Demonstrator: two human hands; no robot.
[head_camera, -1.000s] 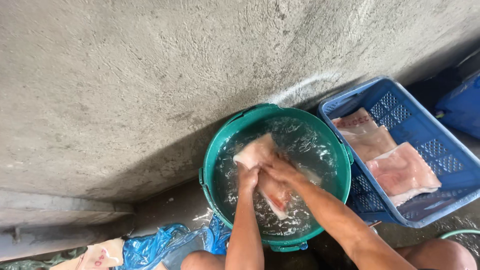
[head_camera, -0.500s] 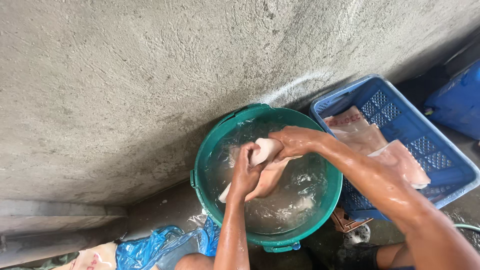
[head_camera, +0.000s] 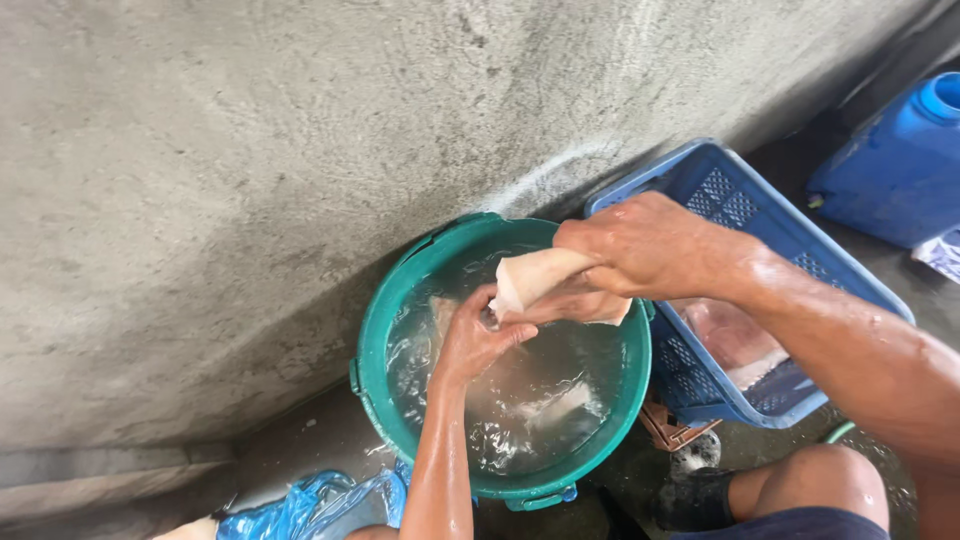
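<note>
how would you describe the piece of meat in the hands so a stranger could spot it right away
Find the green bucket of water against the grey concrete wall. Above it, both hands grip a pale, folded piece of meat. Unlike the pieces lying in the blue crate, it is held above the water.

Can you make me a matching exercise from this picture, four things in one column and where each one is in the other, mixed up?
Things:
1. pale meat slab
2. green bucket
3. blue crate
4. blue jug

Places:
A. far right, by the wall
B. held in both hands over the water
C. just right of the bucket, holding pinkish slabs
D. against the concrete wall, filled with water

Pairs: 1-B, 2-D, 3-C, 4-A
</note>
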